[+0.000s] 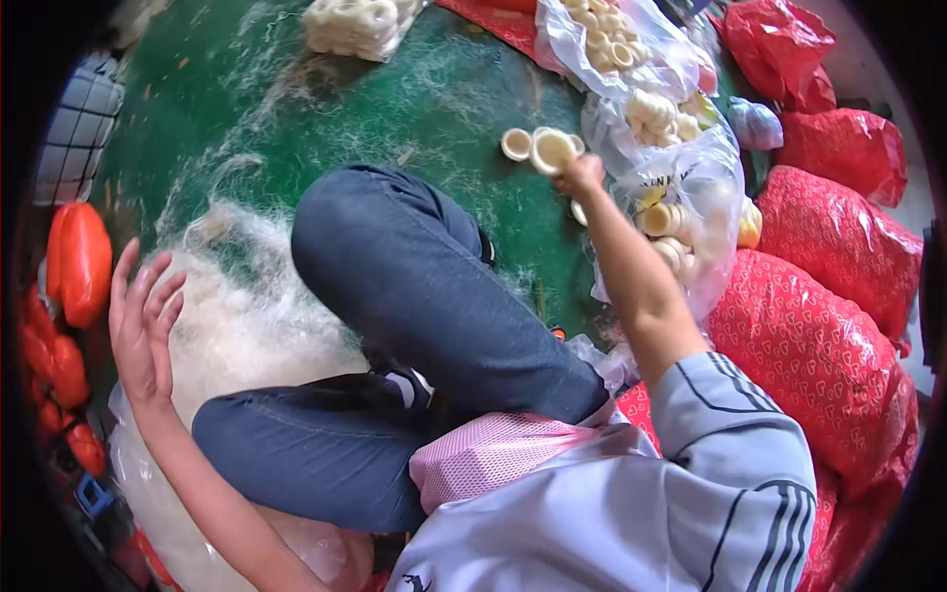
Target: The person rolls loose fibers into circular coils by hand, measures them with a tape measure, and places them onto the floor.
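My right hand (pixel 580 176) is stretched out over the green floor (pixel 444 109), its fingers closed on a cream, round, hollow piece (pixel 550 151) shaped like a shallow cup or ring. Another such round piece (pixel 516 144) lies just left of it, and one more (pixel 579 211) shows partly below the hand. My left hand (pixel 145 321) is raised at the left with its fingers apart and nothing in it. Beside it lies a heap of fluffy off-white fibre (pixel 266 306), partly over a clear plastic bag (pixel 158 483).
Clear plastic bags (pixel 705 232) with several cream round pieces stand at the right. Behind them are red heart-patterned sacks (pixel 809 345). A bundle of pale pieces (pixel 360 25) sits at the top. Orange-red packages (pixel 79 264) line the left. Loose fibres are scattered over the floor.
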`<act>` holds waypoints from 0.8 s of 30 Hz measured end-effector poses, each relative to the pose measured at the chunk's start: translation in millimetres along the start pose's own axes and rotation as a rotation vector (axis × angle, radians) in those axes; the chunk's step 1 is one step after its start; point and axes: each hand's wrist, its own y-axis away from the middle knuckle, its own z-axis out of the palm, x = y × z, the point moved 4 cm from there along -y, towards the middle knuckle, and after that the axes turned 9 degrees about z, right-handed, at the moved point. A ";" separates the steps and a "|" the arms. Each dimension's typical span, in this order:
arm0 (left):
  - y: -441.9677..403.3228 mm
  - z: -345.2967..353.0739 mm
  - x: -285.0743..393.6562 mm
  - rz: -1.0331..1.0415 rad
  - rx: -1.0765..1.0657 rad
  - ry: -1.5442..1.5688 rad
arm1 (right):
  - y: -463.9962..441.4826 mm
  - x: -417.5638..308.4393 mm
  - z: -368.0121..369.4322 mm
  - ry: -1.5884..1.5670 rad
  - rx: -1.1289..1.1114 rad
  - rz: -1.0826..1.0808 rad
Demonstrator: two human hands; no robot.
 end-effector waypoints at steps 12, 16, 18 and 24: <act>-15.4 5.6 -22.5 -0.121 0.037 -0.146 | -65.3 105.8 95.7 -0.667 -0.216 0.401; -16.6 7.0 -23.9 -0.131 0.042 -0.152 | -63.3 105.7 95.7 -0.610 -0.194 0.429; -17.4 7.5 -24.8 -0.132 0.038 -0.152 | -68.6 112.7 91.1 -0.492 -0.094 0.369; -16.0 11.6 -22.3 -0.130 0.041 -0.158 | -11.9 91.2 51.2 0.053 0.365 -0.154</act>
